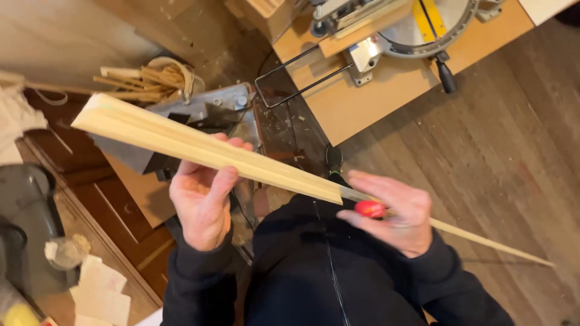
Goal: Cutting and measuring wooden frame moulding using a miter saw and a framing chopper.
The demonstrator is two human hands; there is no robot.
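Note:
A long pale wooden moulding strip (181, 142) runs from upper left to lower right across the view, tilted. My left hand (202, 202) grips it from below near its middle, thumb over the top edge. My right hand (396, 211) is closed around a small red object (370, 209), a pencil-like tool, held against the strip further to the right. The strip's thin far end (501, 244) reaches past my right hand over the floor. My dark sleeves and jacket fill the lower centre.
A mitre saw (399, 27) stands on a plywood bench (362, 96) at the top. Metal brackets and a bundle of thin wood offcuts (151, 81) lie at upper left. Paper scraps (99, 290) lie at lower left. Wooden floorboards (501, 145) show on the right.

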